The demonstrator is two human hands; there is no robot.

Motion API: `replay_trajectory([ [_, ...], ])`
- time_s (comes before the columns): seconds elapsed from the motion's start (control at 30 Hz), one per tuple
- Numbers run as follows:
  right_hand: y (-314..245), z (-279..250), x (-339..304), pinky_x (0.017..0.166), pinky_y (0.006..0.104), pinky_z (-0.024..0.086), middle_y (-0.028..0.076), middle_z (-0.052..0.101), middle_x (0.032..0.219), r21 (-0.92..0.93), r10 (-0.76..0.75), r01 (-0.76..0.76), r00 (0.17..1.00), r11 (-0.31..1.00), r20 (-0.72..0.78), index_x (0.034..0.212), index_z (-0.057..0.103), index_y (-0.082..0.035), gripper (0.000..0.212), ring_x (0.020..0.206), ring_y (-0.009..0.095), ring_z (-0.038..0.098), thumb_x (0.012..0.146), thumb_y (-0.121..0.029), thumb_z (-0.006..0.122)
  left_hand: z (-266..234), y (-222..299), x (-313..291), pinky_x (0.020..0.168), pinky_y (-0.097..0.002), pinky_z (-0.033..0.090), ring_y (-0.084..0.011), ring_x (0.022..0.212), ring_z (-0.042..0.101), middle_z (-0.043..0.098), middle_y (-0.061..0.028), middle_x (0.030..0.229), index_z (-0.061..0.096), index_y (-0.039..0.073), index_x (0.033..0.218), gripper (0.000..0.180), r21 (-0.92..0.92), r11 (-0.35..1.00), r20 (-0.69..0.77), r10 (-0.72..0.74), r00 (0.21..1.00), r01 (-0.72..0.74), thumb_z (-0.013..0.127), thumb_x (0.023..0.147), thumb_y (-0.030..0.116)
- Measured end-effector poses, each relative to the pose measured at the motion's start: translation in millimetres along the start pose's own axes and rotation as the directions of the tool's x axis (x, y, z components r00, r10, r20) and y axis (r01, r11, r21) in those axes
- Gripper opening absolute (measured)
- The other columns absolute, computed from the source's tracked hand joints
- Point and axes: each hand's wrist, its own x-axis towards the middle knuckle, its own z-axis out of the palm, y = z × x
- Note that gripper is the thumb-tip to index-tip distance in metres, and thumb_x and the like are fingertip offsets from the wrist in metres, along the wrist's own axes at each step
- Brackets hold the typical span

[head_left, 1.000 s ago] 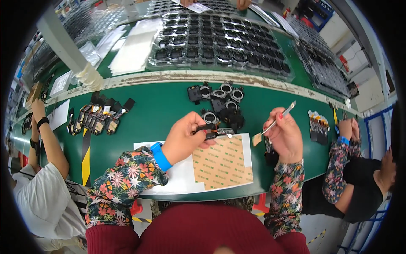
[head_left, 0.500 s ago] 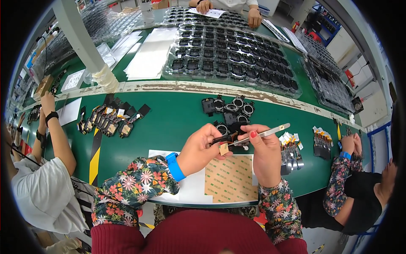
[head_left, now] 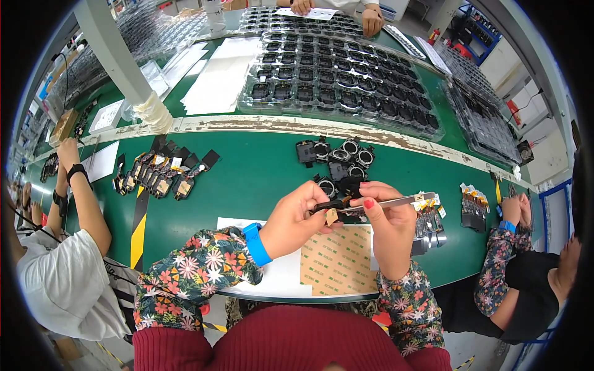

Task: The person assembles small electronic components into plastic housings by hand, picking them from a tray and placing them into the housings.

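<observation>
My left hand (head_left: 296, 219), a blue band at its wrist, pinches a small black electronic part (head_left: 329, 205) above the bench. A tan adhesive square (head_left: 331, 216) shows at the part's lower side; whether it is fully stuck there I cannot tell. In my right hand (head_left: 391, 226) are metal tweezers (head_left: 405, 201), held between thumb and fingers and slanting up to the right. Their tips reach the part beside the tan square. Below both hands lies a tan printed adhesive sheet (head_left: 337, 263) on white paper (head_left: 278, 281).
Black round-framed parts (head_left: 340, 157) cluster just beyond my hands. Boards with orange and white tabs (head_left: 427, 219) lie to the right, more tan-backed assemblies (head_left: 162, 176) to the left. Clear trays of black parts (head_left: 334, 83) fill the far shelf. Co-workers sit on both sides and opposite.
The tweezers now lie flatter, and my right hand has shifted slightly right. The black part and tan square have turned a little in my left fingers.
</observation>
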Motion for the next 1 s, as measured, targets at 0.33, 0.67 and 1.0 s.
replay_trajectory([
  [0.33,-4.8,5.8,-4.3,0.084,0.034,0.044,0.008,0.065,0.091,-0.239,-0.263,0.267,0.964,0.934,0.047,0.088,0.065,0.001,0.009,0.102,0.023,0.054,0.083,-0.005,0.063,1.3,0.6,-0.8,0.073,-0.0288,0.056,-0.0224,0.094,0.064,0.059,-0.0135,0.105,0.039,0.001,0.1,0.011,-0.017,1.0,-0.012,-0.005,1.0,0.005,0.043,0.09,-0.004],
  [0.67,-16.4,17.3,-10.3,0.078,0.0415,0.042,-0.001,0.061,0.085,-0.583,-0.687,0.713,0.646,0.389,0.332,0.088,0.06,-0.014,0.026,0.088,0.023,0.057,0.067,-0.014,0.075,1.6,-0.2,-2.7,0.064,-0.0247,0.055,-0.0123,0.079,0.063,0.06,-0.0075,0.09,0.043,0.001,0.098,0.011,-0.065,0.998,-0.03,0.006,1.0,-0.008,0.043,0.088,-0.004],
  [1.0,-16.9,12.5,-10.0,0.059,0.0322,0.044,0.009,0.051,0.077,-0.436,-0.442,0.452,0.887,0.778,0.131,0.091,0.055,-0.001,0.02,0.066,0.023,0.051,0.073,0.001,0.065,3.2,9.2,-5.4,0.061,-0.0251,0.055,-0.0129,0.071,0.064,0.06,-0.0082,0.086,0.043,0.002,0.096,0.012,0.113,0.993,-0.076,-0.008,0.997,0.017,0.044,0.086,-0.005],
])
